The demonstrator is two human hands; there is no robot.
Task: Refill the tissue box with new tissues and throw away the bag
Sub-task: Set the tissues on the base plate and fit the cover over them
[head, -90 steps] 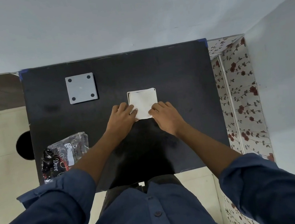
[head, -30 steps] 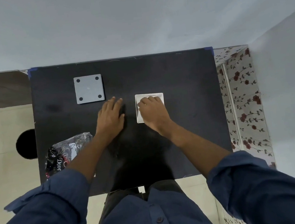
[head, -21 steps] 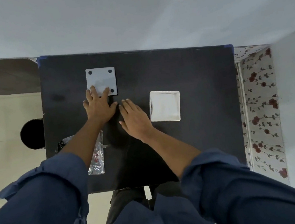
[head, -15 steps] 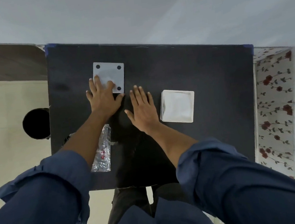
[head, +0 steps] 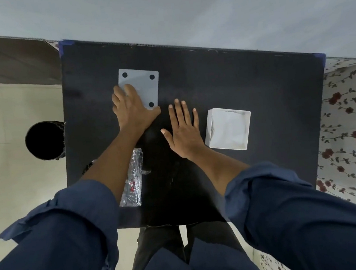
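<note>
Under the left hand's fingers [head: 122,92] lies a flat grey square plate with dark dots at its corners, the box's lid [head: 142,87] by my judgement. The left hand [head: 131,111] rests on its near-left corner, fingers lying close together and flat, thumb along the plate's near edge; whether they have hooked under the edge yet cannot be told. Just right of that thumb, the right hand [head: 183,132] hovers or rests palm down on the black surface [head: 256,84], fingers spread and holding nothing. Further right of those fingers, close to the wrist side, stands the white tissue box [head: 228,128], open at the top with white tissues showing inside. Back toward the body, partly under the left forearm, lies the crumpled clear bag [head: 133,180]. Beyond the surface's left edge, on the floor, is a round dark bin [head: 44,141].

Risks: a thin flat plate is hard to lift off a smooth top (the fingers may only slide it), and it could skate toward the far edge. The left sleeve could drag the light bag off the surface.

Three seconds ago both hands pressed on the tissues in the box. Since then both have left it, the left travelling to the plate, the right trailing behind it.
</note>
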